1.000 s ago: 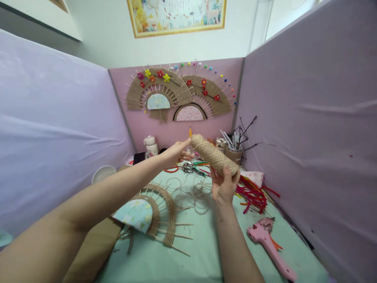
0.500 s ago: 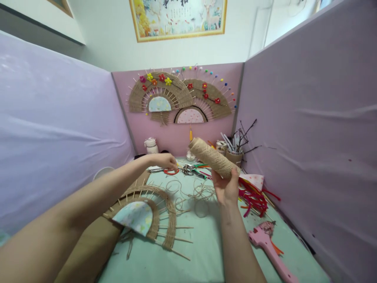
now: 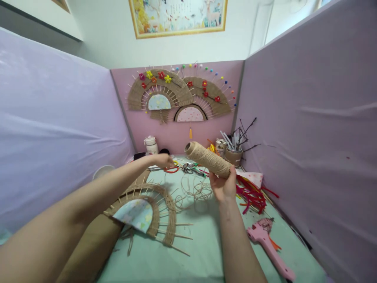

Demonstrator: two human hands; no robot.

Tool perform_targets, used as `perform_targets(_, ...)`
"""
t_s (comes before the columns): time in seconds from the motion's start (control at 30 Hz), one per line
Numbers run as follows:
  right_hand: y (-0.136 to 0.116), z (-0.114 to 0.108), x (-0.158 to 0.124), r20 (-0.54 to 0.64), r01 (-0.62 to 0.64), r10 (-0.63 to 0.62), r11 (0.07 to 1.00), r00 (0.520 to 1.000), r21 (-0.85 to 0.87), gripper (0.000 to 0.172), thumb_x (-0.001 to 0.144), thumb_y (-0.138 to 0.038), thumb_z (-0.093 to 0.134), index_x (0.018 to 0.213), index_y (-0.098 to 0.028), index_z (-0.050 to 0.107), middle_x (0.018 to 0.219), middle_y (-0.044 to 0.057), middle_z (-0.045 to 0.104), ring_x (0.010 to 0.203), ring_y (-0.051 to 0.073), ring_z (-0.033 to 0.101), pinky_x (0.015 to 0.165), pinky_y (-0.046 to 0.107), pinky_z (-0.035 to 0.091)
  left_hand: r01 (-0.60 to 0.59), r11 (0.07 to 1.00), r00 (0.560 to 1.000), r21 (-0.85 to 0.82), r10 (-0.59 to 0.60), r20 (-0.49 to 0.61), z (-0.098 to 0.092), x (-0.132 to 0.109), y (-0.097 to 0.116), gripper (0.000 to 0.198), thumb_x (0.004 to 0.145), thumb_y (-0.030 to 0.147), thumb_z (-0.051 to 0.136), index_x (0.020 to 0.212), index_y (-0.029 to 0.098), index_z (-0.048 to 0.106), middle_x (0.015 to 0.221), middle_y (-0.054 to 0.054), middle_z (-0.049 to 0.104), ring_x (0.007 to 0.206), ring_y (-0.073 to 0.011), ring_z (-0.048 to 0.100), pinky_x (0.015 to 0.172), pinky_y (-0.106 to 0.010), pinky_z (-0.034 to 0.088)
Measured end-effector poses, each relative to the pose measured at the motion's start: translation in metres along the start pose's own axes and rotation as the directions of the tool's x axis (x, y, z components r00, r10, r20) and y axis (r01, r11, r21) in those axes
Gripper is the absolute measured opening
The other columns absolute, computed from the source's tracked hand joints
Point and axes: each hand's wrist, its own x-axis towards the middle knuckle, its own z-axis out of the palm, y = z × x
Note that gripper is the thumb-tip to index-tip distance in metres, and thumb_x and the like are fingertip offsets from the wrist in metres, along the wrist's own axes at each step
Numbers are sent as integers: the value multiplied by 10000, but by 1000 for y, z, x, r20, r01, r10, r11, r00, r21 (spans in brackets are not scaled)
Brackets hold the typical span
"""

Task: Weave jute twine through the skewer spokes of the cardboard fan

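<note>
My right hand [image 3: 223, 186] is wrapped round the lower end of a spool of twine [image 3: 209, 158], which tilts up to the left above the table. My left hand [image 3: 164, 160] is raised past a partly woven fan [image 3: 169, 206], its fingers pinched together; what they hold, if anything, is too fine to make out. Below, the fan lies flat, with thin sticks poking out from twine bands and a pale blue floral half-circle [image 3: 136, 214] at its centre. Loose loops of twine [image 3: 197, 189] lie on the table between my hands. Red-handled scissors [image 3: 171, 169] rest just beyond my left hand.
A pink glue gun [image 3: 269, 243] lies at the right, near red pipe cleaners [image 3: 255, 198]. At the back stand a white bottle [image 3: 151, 145] and a brown pot [image 3: 234, 158] with twigs and glue sticks. Finished fans [image 3: 188, 92] hang on the pink back panel.
The spool and my right hand have shifted slightly left and down, and the spool's hollow end now faces me more. My left hand has moved a little to the left. Twine loops have shifted.
</note>
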Motion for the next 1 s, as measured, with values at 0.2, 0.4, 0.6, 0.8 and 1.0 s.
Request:
perform_targets(0.2,0,-2,2,-114,-35,44,996,992,76,401,755,-570,668,1000,-256,627,907,-4,695,708,132,663,604,251,589,-45,998,999,-53,46,25,14,-2,20,255,580,285,839,779,224,690,848,-55,728,749,-191,659,644,-239,474)
perform_targets(0.4,5,2,-3,-97,0,5,999,995,44,477,717,-564,707,1073,-272,585,1027,7,684,750,141,658,671,309,590,-37,923,997,-384,60,49,31,-15,62,220,824,381,674,728,183,690,879,-96,716,839,-216,673,706,-314,551)
perform_targets(0.6,11,2,-5,-9,28,-28,999,1000,-34,580,736,-659,639,1160,-273,555,1201,45,646,947,183,669,844,393,555,152,823,987,-547,-100,124,37,-24,68,146,863,232,661,764,153,734,852,-126,735,739,-201,692,731,-333,573)
perform_targets(0.8,9,-1,-3,-96,300,-322,935,942,-186,585,808,-680,543,1188,-236,553,1254,58,611,1178,185,573,1010,360,447,222,792,972,-568,-133,195,8,-22,86,111,879,211,641,851,125,706,840,-150,729,767,-243,711,710,-365,602)
perform_targets(1.0,5,12,-21,395,-103,132,990,909,-93,533,828,-685,529,996,-200,672,790,50,682,751,199,647,675,343,528,289,708,957,-644,-202,208,0,-24,92,216,946,296,555,902,106,648,887,-157,702,908,-247,708,831,-372,594)
